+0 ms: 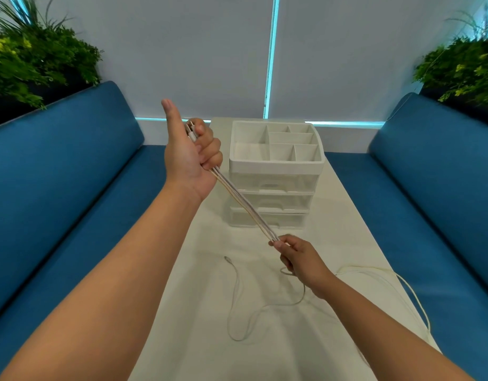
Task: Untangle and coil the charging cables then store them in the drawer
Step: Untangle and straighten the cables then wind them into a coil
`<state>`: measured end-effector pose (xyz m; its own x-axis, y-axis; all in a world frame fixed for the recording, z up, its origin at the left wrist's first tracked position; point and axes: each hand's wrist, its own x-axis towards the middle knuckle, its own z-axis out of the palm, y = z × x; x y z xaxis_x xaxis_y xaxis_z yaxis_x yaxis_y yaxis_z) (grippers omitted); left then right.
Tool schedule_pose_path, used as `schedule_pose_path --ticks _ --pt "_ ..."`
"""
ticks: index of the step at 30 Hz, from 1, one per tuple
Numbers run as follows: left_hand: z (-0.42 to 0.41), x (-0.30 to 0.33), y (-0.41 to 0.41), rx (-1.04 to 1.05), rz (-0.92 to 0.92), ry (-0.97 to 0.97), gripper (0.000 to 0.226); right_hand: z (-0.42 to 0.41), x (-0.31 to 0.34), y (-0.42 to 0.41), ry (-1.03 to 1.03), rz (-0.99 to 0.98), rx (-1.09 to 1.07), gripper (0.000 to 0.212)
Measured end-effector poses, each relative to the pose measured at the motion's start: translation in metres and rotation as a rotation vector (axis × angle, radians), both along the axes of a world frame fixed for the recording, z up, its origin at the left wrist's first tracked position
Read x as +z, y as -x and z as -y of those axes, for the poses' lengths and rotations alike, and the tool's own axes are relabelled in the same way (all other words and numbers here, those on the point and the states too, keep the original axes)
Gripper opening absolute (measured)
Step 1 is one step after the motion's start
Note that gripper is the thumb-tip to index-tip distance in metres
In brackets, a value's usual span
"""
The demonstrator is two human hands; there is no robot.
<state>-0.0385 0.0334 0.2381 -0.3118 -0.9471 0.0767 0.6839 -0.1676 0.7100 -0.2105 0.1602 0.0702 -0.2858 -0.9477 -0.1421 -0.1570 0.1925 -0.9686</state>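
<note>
My left hand [192, 149] is raised over the table's left edge and grips the plug ends of a bundle of white charging cables [243, 207], thumb pointing up. The cables run taut, down and to the right, to my right hand [295, 255], which pinches them near the table. Below that hand the loose cable tails [237, 312] curl on the white table [199, 270]; one plug lies free. Another cable loop [405, 284] hangs over the table's right edge. The white drawer unit [273, 199] stands behind, its three drawers closed.
A divided open tray [275, 160] tops the drawer unit. Blue sofa cushions [59, 188] flank the narrow table on both sides. Potted plants [31, 59] stand behind each sofa back, and a blind-covered window [210, 50] is at the far end.
</note>
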Motion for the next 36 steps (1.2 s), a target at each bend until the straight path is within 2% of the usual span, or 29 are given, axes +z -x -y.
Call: schedule_pose_path --ticks 5,9,12,14,16,20,25,28,30,31,33,34,35,36 --pt "0.005 0.007 -0.003 0.020 -0.035 -0.017 0.063 -0.005 -0.005 0.003 0.070 -0.006 0.025 0.025" --pt "0.002 0.004 0.002 0.014 -0.024 -0.047 0.062 -0.011 -0.013 0.006 0.014 -0.082 0.122 0.035" --pt "-0.002 -0.003 0.010 -0.006 -0.012 -0.060 0.062 -0.011 -0.015 0.008 -0.047 -0.046 0.160 0.029" --pt "-0.002 -0.005 0.013 -0.012 -0.009 -0.066 0.061 -0.010 -0.015 0.009 -0.006 0.060 0.123 0.022" --pt "-0.002 -0.006 0.013 -0.016 -0.008 -0.063 0.061 -0.009 -0.014 0.008 0.049 0.072 0.068 0.019" --pt "0.000 -0.006 0.014 -0.025 -0.039 -0.086 0.061 -0.008 -0.015 0.005 0.085 -0.071 0.046 0.020" --pt "0.001 -0.014 0.012 -0.052 -0.096 -0.133 0.062 -0.013 -0.019 0.014 0.083 -0.239 -0.097 0.040" --pt "-0.001 -0.020 0.013 -0.050 -0.090 -0.130 0.062 -0.016 -0.019 0.018 0.084 -0.241 -0.047 0.043" --pt "-0.003 -0.021 0.015 -0.048 -0.081 -0.123 0.063 -0.013 -0.018 0.019 0.052 -0.314 -0.029 0.047" --pt "-0.005 -0.021 0.016 -0.053 -0.075 -0.117 0.063 -0.010 -0.016 0.020 0.032 -0.389 -0.009 0.046" --pt "-0.008 -0.020 0.020 -0.070 -0.055 -0.101 0.063 -0.004 -0.009 0.020 -0.036 -0.552 0.066 0.021" --pt "-0.009 -0.019 0.022 -0.081 -0.040 -0.093 0.063 -0.001 -0.003 0.019 -0.066 -0.593 0.102 0.016" --pt "-0.011 -0.019 0.024 -0.092 -0.024 -0.085 0.063 0.002 0.008 0.015 -0.081 -0.598 0.116 0.036" --pt "-0.013 -0.019 0.026 -0.106 -0.011 -0.080 0.063 0.006 0.022 0.011 -0.045 -0.509 0.124 0.053"
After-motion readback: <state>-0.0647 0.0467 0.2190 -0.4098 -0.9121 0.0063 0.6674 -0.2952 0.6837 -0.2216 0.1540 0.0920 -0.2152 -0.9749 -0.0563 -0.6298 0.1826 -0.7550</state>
